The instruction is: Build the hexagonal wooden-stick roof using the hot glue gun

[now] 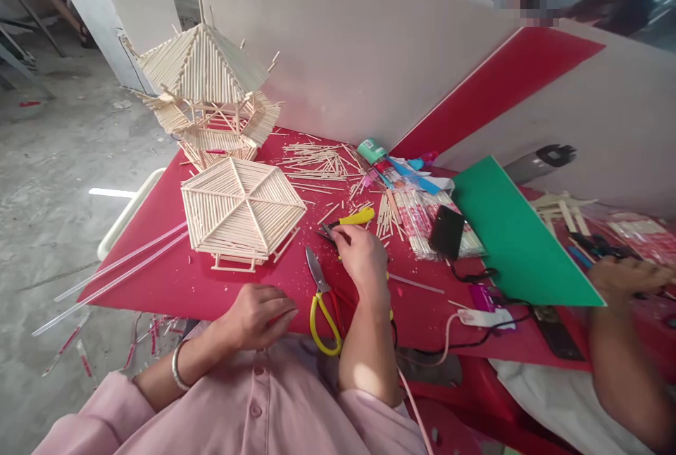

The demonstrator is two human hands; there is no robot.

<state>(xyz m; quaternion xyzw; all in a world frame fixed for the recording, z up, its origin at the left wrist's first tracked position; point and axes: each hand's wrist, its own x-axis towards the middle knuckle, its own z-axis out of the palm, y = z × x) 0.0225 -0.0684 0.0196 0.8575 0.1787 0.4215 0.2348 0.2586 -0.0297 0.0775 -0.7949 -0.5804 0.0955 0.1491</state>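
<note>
My left hand [261,315] rests at the table's front edge, palm down and empty, its fingers loosely bent and apart. My right hand [363,258] reaches over the table with thumb and fingers pinched together at the dark jaws of a tool; what they grip cannot be made out. Just beyond these fingers lies a yellow handle [358,217]. Between my hands are yellow-handled scissors [323,307] with metal blades pointing away. Left of them sits a hexagonal panel of wooden sticks [243,205]. Behind it stands a tiered pavilion model [203,67] of the same sticks.
Loose sticks [322,163] are scattered at the back. Packaged sticks [417,219] lie to the right, with a black phone [446,232] on top. A green board [517,237] separates a co-worker's arm [617,321]. Clear plastic strips [116,275] overhang the left edge.
</note>
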